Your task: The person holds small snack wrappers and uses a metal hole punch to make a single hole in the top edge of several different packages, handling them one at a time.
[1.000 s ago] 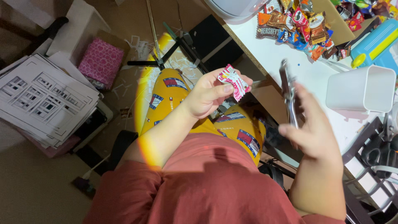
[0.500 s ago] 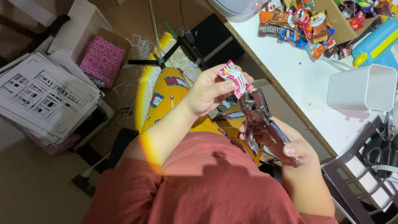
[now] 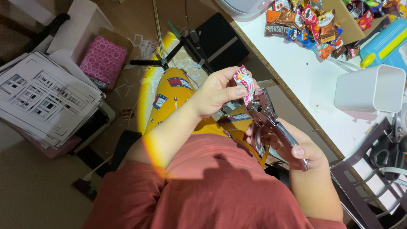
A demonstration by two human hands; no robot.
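Observation:
My left hand (image 3: 214,91) pinches a small pink and white candy wrapper (image 3: 244,84) between thumb and fingers, held over my lap. My right hand (image 3: 292,144) grips a metal hole punch (image 3: 269,121) by its handles. The punch's jaw touches the lower edge of the wrapper. Both hands sit in front of the white table's edge, above my yellow trousers (image 3: 169,95).
A white table (image 3: 305,85) at right carries a pile of wrapped candies (image 3: 309,21), a white square cup (image 3: 371,89) and a blue case (image 3: 381,40). A stack of printed sheets (image 3: 42,99) and a pink box (image 3: 104,59) lie on the floor at left. A dark wire rack (image 3: 373,169) stands bottom right.
My right hand came down from table height with the hole punch and brought its jaw to the wrapper. My left hand kept the wrapper nearly in place.

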